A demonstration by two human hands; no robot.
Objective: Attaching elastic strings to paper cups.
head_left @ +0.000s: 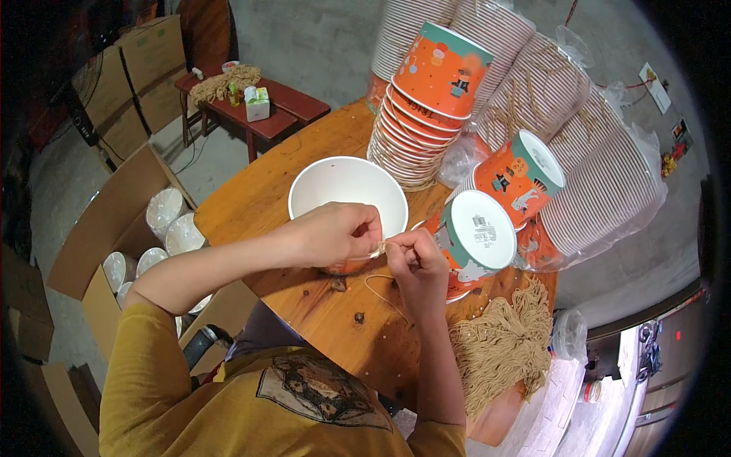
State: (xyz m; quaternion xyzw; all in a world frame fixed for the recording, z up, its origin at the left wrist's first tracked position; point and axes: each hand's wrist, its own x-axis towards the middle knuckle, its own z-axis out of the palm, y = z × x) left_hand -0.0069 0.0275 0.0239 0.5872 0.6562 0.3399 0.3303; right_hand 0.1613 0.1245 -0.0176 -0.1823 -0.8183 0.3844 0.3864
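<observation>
A paper bucket, white inside and orange outside, stands mouth up on the wooden table in front of me. My left hand reaches across its near rim with the fingertips closed on a tan cord. Just right of it, my right hand pinches the same cord, thumb and finger almost touching the left fingertips. A loose end of the cord curls down over the tabletop. My fingers hide how the cord meets the bucket. Close to my right forearm lies a thick bundle of tan cords.
Orange and green buckets with cord handles rise in a stack behind. More buckets lie tilted at right. Bagged bucket stacks lean beyond. The wooden table has a curved edge. Left are an open carton and a red bench.
</observation>
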